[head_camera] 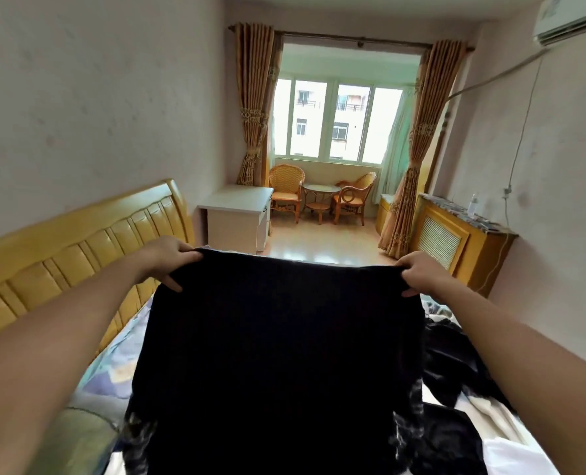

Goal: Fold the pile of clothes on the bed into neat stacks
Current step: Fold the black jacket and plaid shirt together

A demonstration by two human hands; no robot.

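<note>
Holding a black garment (277, 354) up above the bed (113, 368), we start at the left, where the yellow padded headboard (65, 248) runs along the bed's left edge under a pale wall. Beside it the patterned bedsheet shows in blues and creams, and a greenish pillow (79, 437) lies at the bed's near left corner.

Our left hand (166, 260) grips the garment's upper left corner, fingers curled over the top edge and the thumb pressed against the near side of the cloth. The garment hangs from that edge as a wide dark sheet, spread between both hands and hiding the middle of the bed; its lower part looks lacy or patterned at the sides, though the blur keeps us from telling more.

Beyond it, across the room, we see a white cabinet (236, 217), two wicker chairs (286, 190) around a small round table (320, 200), and a window (336, 121) framed by gold curtains (253, 104).

Our right hand (420, 274) pinches the garment's upper right corner, fingers closed round the bunched edge. Below that arm, on the bed's right side, the rest of the pile (456, 378) lies loose: dark clothes heaped over white ones. Against the right wall stand a wooden radiator cover (456, 241) and, high up, an air conditioner (569, 22).
</note>
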